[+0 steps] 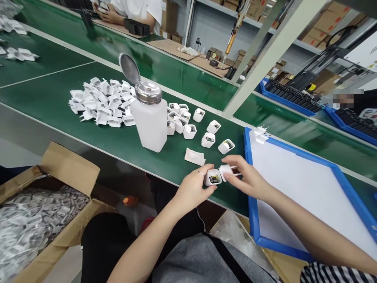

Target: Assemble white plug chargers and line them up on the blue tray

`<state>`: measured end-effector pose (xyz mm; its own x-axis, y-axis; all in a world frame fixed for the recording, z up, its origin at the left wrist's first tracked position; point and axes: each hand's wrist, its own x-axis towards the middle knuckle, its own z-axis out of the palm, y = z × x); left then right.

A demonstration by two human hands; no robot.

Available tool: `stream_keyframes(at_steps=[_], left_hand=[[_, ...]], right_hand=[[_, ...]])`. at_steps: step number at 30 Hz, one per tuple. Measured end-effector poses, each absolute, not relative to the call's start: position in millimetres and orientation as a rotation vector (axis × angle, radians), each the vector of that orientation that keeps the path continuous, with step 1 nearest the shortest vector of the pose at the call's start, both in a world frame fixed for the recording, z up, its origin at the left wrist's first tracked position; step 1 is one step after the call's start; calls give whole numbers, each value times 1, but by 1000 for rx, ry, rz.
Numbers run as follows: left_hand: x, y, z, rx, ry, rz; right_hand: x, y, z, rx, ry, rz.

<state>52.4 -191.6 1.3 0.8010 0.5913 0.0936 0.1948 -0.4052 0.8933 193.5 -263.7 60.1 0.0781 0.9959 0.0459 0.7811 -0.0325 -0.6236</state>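
here, white housing (213, 178) between hands (192, 185)

A square-bodied, translucent white plastic bottle (151, 127) stands upright on the green tabletop (110, 147), its round metal lid (129, 68) flipped open. Just right of it lies a folded off-white cloth or paper piece (194, 157). A small orange object (130, 201) sits below tabletop level. Beyond a slanting cream-coloured post (273, 49), a blue plastic tray (294, 107) holds black parts. Brown cardboard boxes (328, 23) occupy grey metal shelving (224, 12). Opposite, a person in a white top (138, 10) is partly visible.
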Motion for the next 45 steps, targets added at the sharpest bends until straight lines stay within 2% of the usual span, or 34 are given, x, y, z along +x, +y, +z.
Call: stream_keyframes(at_steps=[7,13,18,23,27,34,45], left_hand=[[51,-191,-2,1991,589,494],[51,-190,-3,1971,548,498],[51,-189,-3,1966,555,481],[52,-190,-4,1951,550,495],[52,-190,-5,1922,545,527],[50,-189,-4,1908,546,579],[50,-191,-4,1894,580,594]], right_hand=[[197,-261,63,-1877,-1671,791],[194,-257,71,-2029,-1496,654],[198,-250,72,-1814,-1011,1172],[199,-250,72,-1658,-848,1353],[198,-251,73,-1731,-960,1226],[185,-259,68,-2005,-1640,570],[179,-261,57,-2039,-1834,446]])
